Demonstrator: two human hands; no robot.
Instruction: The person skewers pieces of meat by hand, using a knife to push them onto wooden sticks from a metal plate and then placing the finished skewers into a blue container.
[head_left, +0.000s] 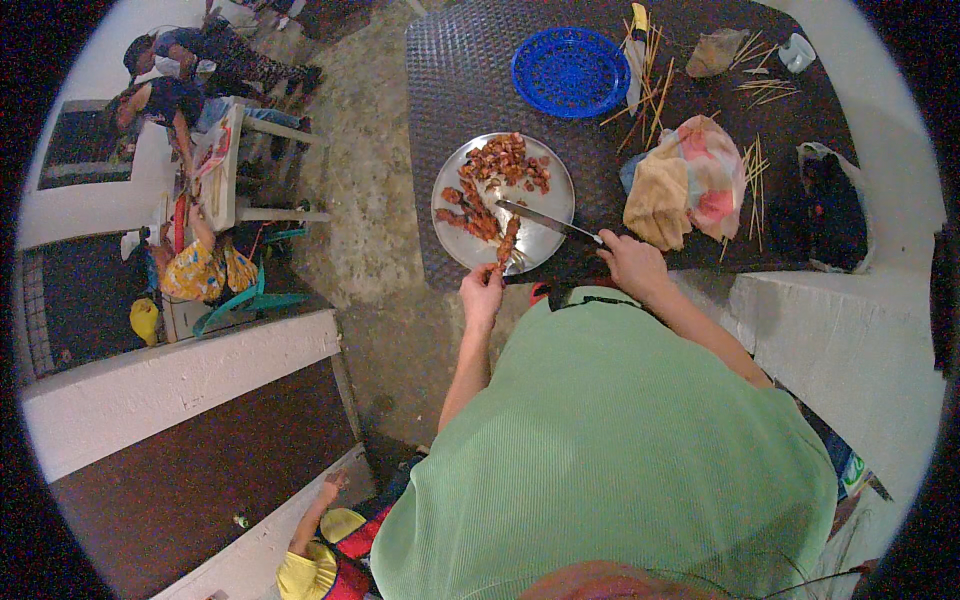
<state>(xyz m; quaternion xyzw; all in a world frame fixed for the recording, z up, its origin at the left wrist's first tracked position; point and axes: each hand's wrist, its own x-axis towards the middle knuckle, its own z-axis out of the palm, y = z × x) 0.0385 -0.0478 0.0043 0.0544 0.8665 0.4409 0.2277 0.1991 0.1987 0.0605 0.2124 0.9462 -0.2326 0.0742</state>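
A round metal plate (552, 185) lies on the dark woven-pattern tabletop. Chopped reddish-brown meat (500, 157) is heaped on its far side, with longer meat strips (468, 212) at its left. At the plate's near rim, my left hand (483, 288) is closed in a pinch on the near end of a meat strip (508, 240); whether a stick runs through it I cannot tell. My right hand (633, 264) grips the dark handle of a knife (550, 219). The blade reaches leftward over the plate, its tip near the middle, just beyond the held strip.
Beyond the plate stands a blue perforated basket (572, 72). Thin wooden sticks (660, 95) are scattered beside it. Crumpled cloths (690, 185) lie right of my plate, and a dark plastic bag (835, 210) sits at the table's right. People sit around a white table (232, 165) at left.
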